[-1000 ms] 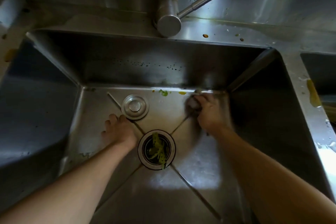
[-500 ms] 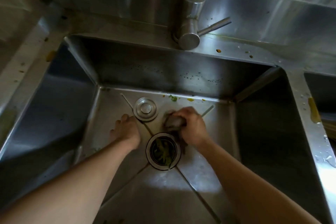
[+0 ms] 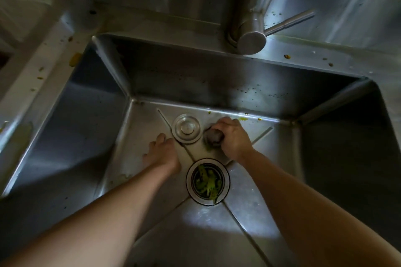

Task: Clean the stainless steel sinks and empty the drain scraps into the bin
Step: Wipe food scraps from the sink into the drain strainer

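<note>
right hand (image 3: pixel 233 136) grips dark scrubber (image 3: pixel 213 136) on sink (image 3: pixel 152 119) floor beside drain plug (image 3: pixel 186 128); left hand (image 3: pixel 163 154) flat, fingers straight, holding nothing. green scraps (image 3: pixel 207 183) in drain.

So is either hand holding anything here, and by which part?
The right hand grips a dark scrubber, fingers curled over its top and right side. The left hand holds nothing; it rests flat on the sink floor.

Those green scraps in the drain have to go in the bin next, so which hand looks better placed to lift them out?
Probably the left hand. It rests flat and empty on the sink floor beside the drain, while the right hand grips a scrubber farther back.
</note>
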`<action>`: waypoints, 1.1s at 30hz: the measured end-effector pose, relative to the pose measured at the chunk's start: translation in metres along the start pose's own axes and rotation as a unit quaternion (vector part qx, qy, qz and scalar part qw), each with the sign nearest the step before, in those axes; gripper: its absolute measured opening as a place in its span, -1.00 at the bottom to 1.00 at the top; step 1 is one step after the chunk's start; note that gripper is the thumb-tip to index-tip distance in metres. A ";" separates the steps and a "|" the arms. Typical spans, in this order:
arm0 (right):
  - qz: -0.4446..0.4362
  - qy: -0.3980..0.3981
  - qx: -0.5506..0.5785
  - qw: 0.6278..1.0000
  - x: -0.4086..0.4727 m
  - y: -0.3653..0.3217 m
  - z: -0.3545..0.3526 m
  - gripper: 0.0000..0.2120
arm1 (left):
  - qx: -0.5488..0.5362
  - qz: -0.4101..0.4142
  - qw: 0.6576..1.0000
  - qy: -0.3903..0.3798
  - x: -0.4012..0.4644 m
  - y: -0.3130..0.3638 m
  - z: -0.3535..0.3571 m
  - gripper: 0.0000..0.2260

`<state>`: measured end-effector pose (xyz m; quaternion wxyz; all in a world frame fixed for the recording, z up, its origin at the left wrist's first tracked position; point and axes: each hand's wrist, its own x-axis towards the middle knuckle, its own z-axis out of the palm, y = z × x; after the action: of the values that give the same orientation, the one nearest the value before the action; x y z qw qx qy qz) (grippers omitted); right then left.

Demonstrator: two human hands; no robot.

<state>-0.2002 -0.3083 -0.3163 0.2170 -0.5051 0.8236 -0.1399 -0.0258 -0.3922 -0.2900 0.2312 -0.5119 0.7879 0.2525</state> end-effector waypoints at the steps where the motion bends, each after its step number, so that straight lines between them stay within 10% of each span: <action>1: -0.001 -0.013 0.002 1.000 -0.010 -0.003 0.003 -0.58 | 0.002 -0.001 1.000 -0.001 -0.002 0.000 0.001 -0.53; 9: -0.020 -0.097 0.095 0.991 -0.075 -0.030 0.010 -0.59 | 0.034 0.016 0.998 -0.047 -0.023 -0.006 0.010 -0.49; 14: 0.196 0.124 0.172 0.957 -0.105 -0.012 -0.026 -0.66 | 0.015 0.026 0.998 -0.062 -0.033 -0.006 0.014 -0.43; 20: 0.357 0.080 0.075 0.928 -0.133 0.036 -0.023 -0.63 | 0.022 0.033 0.996 -0.075 -0.040 0.001 0.023 -0.43; 33: 0.311 0.042 0.229 0.922 -0.109 -0.043 0.004 -0.71 | 0.035 0.051 0.995 -0.079 -0.045 -0.005 0.025 -0.45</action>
<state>-0.1218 -0.2300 -0.2772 0.3247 -0.1538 0.8931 -0.2707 -0.0015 -0.3472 -0.2813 0.2978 -0.4410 0.8006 0.2756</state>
